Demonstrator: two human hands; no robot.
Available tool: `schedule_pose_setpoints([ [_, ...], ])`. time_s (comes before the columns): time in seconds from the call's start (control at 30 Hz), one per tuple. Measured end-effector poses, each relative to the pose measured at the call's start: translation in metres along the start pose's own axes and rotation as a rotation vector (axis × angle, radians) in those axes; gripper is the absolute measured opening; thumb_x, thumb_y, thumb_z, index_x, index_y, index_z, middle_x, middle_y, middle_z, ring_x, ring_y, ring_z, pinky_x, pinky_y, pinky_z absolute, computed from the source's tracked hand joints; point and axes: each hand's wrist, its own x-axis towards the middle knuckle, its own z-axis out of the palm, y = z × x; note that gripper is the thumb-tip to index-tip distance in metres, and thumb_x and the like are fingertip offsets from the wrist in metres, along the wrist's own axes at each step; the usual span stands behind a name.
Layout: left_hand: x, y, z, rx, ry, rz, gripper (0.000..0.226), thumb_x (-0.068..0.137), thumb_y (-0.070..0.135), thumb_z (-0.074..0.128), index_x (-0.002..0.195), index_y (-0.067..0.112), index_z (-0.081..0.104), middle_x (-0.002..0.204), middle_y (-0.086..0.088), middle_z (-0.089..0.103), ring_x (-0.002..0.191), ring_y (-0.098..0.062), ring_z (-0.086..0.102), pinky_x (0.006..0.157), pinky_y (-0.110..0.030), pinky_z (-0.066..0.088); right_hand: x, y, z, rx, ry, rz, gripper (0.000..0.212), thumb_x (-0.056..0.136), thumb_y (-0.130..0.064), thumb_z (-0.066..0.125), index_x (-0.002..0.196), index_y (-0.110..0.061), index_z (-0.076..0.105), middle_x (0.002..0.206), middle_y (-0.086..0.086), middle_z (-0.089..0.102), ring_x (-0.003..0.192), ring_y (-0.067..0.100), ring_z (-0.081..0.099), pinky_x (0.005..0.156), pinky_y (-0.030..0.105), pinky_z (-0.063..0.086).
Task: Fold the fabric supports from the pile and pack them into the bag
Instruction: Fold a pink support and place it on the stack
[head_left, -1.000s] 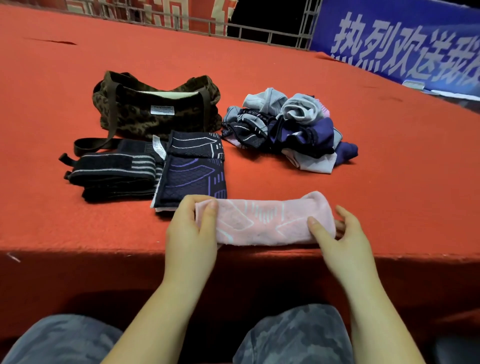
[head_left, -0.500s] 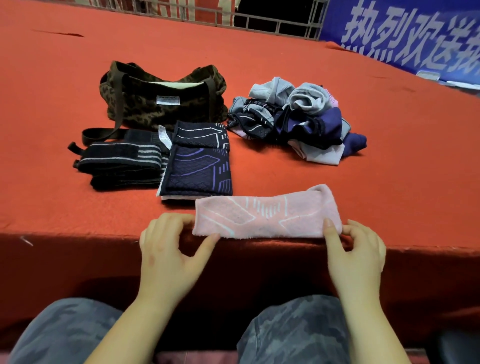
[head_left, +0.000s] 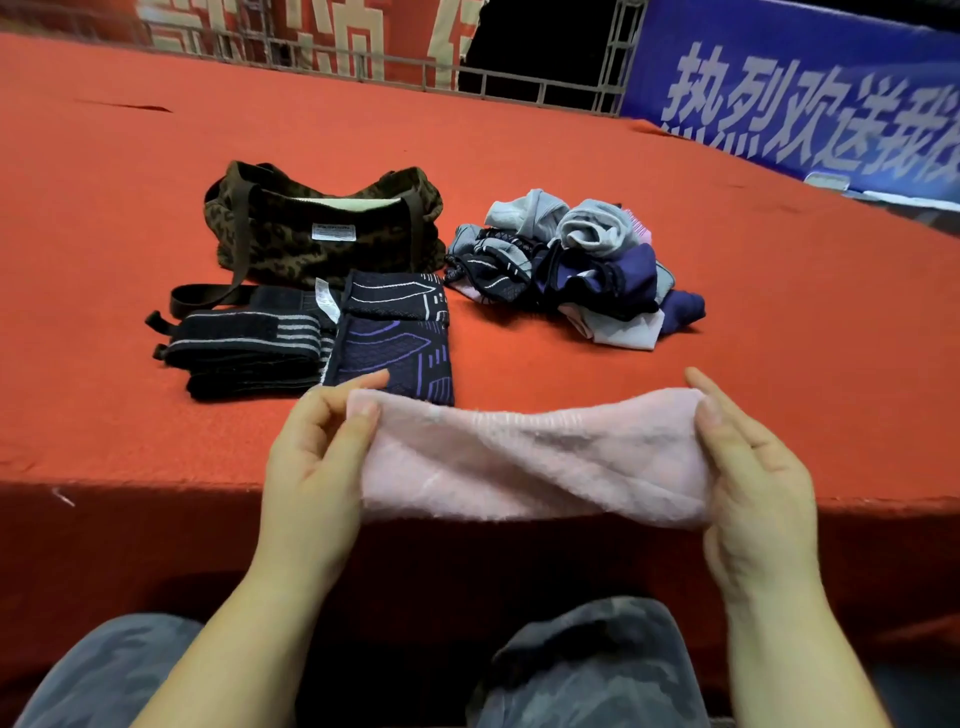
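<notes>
Above the red table edge (head_left: 156, 467), pink support (head_left: 530, 457) stretched between left hand (head_left: 311, 467) and right hand (head_left: 753, 478), each pinching one end.

Both hands (head_left: 311, 457) (head_left: 753, 483) raised, fingers pinching

Bag (head_left: 322, 234) at back left, pile (head_left: 571, 270) right of it, two folded supports (head_left: 311, 343) in front of bag, another support (head_left: 530, 462) held nearest.

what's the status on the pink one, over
Left hand and right hand each grip an end of the pink support, stretched at the table edge. Bag open behind folded stack. Nothing in the way.
</notes>
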Motion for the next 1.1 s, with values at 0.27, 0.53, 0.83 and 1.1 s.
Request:
schedule_pose_setpoints([
  [0.27, 0.007, 0.004, 0.008, -0.103, -0.036, -0.213, 0.025, 0.089, -0.003, 0.050, 0.092, 0.018, 0.062, 0.076, 0.009, 0.069, 0.069, -0.003, 0.060, 0.061, -0.014, 0.048, 0.004, -0.004, -0.001, -0.177, -0.081, -0.107, 0.022, 0.086, -0.003, 0.060, 0.103, -0.018, 0.065, 0.083, -0.023, 0.070, 0.078, -0.009, 0.062, 0.071, 0.006, 0.046],
  [0.53, 0.005, -0.010, 0.027, -0.066, -0.147, -0.240, 0.041, 0.090, -0.011, 0.045, 0.103, 0.023, 0.063, 0.093, 0.008, 0.074, 0.086, -0.004, 0.067, 0.070, -0.013, 0.051, 0.033, 0.011, -0.016, -0.351, 0.219, -0.100, 0.015, 0.092, -0.024, 0.060, 0.079, -0.017, 0.065, 0.075, -0.012, 0.061, 0.061, -0.013, 0.051, 0.066, 0.007, 0.041],
  [0.83, 0.019, -0.010, 0.067, 0.443, -0.272, -0.136, 0.037, 0.089, 0.001, 0.050, 0.117, 0.025, 0.053, 0.123, 0.004, 0.058, 0.102, 0.002, 0.054, 0.088, -0.001, 0.034, 0.083, 0.026, -0.019, -0.670, 0.220, -0.001, 0.026, 0.086, -0.034, 0.065, 0.092, -0.009, 0.069, 0.095, 0.008, 0.068, 0.094, 0.025, 0.060, 0.083, 0.031, 0.042],
  [1.1, -0.004, -0.022, 0.109, 0.971, -0.303, 0.336, 0.055, 0.070, 0.018, 0.049, 0.123, 0.006, 0.057, 0.128, -0.020, 0.054, 0.114, -0.036, 0.051, 0.096, -0.043, 0.040, 0.037, 0.052, 0.023, -0.869, -0.226, -0.301, 0.038, 0.082, -0.032, 0.046, 0.110, -0.015, 0.065, 0.111, -0.001, 0.065, 0.106, 0.019, 0.057, 0.099, 0.035, 0.041],
])
